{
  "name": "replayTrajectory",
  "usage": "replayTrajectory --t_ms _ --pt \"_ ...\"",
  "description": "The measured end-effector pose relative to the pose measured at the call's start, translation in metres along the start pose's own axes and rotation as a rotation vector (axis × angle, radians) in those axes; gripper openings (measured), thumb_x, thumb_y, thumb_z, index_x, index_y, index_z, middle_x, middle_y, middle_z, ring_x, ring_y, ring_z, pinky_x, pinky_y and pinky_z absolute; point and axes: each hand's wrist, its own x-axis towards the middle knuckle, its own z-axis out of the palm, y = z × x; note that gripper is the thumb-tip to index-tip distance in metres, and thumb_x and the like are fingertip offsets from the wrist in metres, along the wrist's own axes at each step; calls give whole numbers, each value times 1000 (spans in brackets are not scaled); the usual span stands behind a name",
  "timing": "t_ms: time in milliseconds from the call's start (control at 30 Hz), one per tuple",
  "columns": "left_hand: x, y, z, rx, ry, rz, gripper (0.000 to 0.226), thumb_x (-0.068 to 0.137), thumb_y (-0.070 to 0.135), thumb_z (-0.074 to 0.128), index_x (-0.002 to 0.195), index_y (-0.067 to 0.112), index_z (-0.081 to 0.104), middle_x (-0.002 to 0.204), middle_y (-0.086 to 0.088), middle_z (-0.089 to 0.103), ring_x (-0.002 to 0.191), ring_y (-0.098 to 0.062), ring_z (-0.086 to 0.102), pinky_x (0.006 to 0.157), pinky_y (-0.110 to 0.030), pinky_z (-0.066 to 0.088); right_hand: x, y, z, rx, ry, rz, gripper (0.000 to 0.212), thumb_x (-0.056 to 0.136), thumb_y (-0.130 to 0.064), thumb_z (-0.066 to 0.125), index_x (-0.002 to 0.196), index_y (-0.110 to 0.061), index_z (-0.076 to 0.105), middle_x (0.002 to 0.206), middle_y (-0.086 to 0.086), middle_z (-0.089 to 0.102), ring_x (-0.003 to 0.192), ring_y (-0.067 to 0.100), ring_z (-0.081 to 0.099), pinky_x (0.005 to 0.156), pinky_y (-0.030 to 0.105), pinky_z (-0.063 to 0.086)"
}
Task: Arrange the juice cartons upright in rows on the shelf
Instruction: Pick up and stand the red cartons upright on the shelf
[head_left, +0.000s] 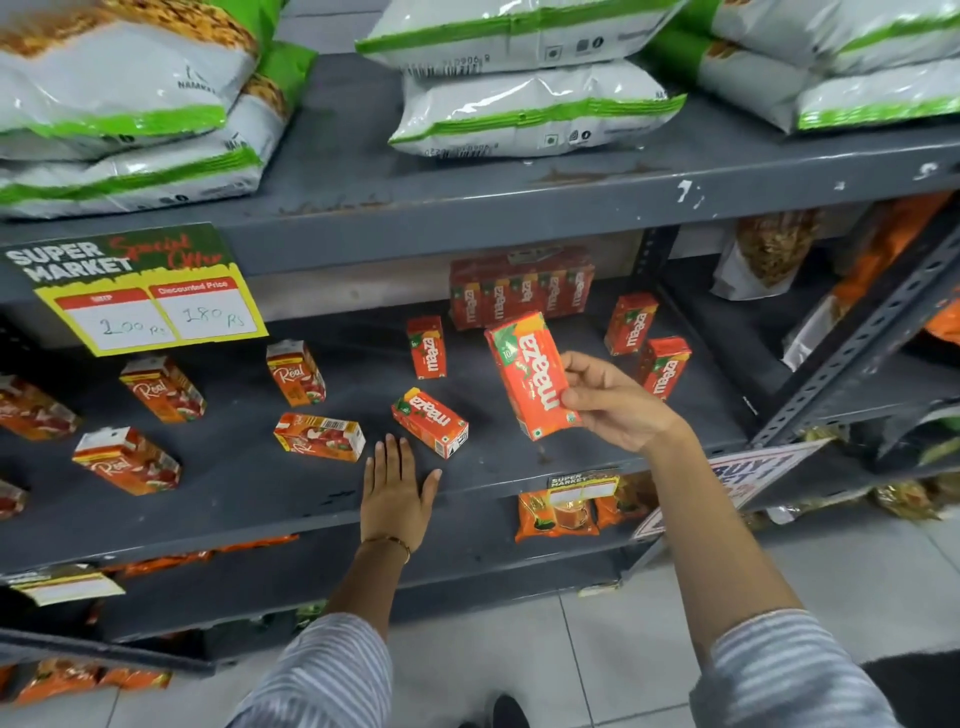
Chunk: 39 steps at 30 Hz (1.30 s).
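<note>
My right hand (618, 402) grips an orange Maaza juice carton (530, 371) above the grey middle shelf (249, 488). My left hand (397, 486) lies flat and open on the shelf's front part, just below a Maaza carton lying on its side (430, 422). One Maaza carton (427, 347) stands upright further back, and two more (631, 323) (664, 366) stand at the right. A wrapped multipack of Maaza (522, 288) sits at the back. Real juice cartons are scattered at the left: one lying (319, 436), one upright (296, 373), others tilted (162, 388) (127, 460).
A price sign (140, 291) hangs from the upper shelf edge at the left. White and green snack bags (540, 109) fill the upper shelf. A slotted upright post (857, 343) borders the shelf at the right. Orange packets (558, 512) lie on the lower shelf.
</note>
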Motion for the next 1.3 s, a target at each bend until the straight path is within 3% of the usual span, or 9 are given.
replayTrajectory --t_ms 100,267,433,600,700,800,1000,1133,1300 --pt "1 0 1 6 1 -5 121 55 69 -42 146 5 5 158 -17 7 147 -31 4 120 -39 2 4 22 -14 -68 162 23 31 76 -8 62 106 -12 60 92 -5 74 87 9 69 80 23 56" --pt "2 -1 4 0 6 -7 116 59 69 -38 146 5 5 158 -18 9 146 -32 5 120 -39 2 21 60 -40 -260 503 46 42 77 2 68 118 0 60 102 9 68 91 16 65 96 31 48" --pt "2 -3 5 -35 9 -2 108 70 69 -27 145 3 14 156 -20 17 145 -35 11 119 -42 7 44 72 -57 -310 649 32 46 74 11 66 119 7 55 110 12 61 83 7 62 66 10 53" --pt "4 -2 6 -12 34 0 106 72 68 -26 145 4 15 155 -19 18 145 -34 13 118 -40 6 57 74 -63 -381 633 45 48 77 12 63 124 11 50 122 22 59 88 7 66 67 5 50" --pt "5 -2 6 -2 28 -3 109 66 69 -32 146 6 8 157 -17 11 146 -32 6 118 -37 0 56 77 -60 -365 679 72 54 76 10 65 127 7 49 129 23 57 115 28 58 90 22 50" --pt "3 -2 4 -12 17 0 108 65 69 -30 146 6 4 158 -17 6 147 -30 2 118 -35 -3 52 83 -47 -377 834 125 57 74 3 72 128 3 51 129 19 59 120 28 56 106 38 42" --pt "-19 -20 8 -22 11 29 65 96 48 18 147 9 6 159 -13 5 147 -26 0 117 -32 -6 42 106 1 -658 1027 99 34 81 -16 68 112 -4 59 113 16 68 105 34 63 90 37 47" --pt "-42 -46 4 25 23 50 97 74 64 -25 147 10 9 158 -12 10 147 -27 4 117 -34 -5 43 115 29 -605 1146 116 35 82 -20 66 109 0 56 113 22 64 105 41 60 87 42 47" --pt "-47 -90 -6 30 23 -29 109 64 67 -38 147 12 7 159 -9 9 147 -24 4 117 -34 -7 65 118 59 -629 902 127 42 86 -21 63 121 1 55 124 20 61 117 36 56 98 38 42"
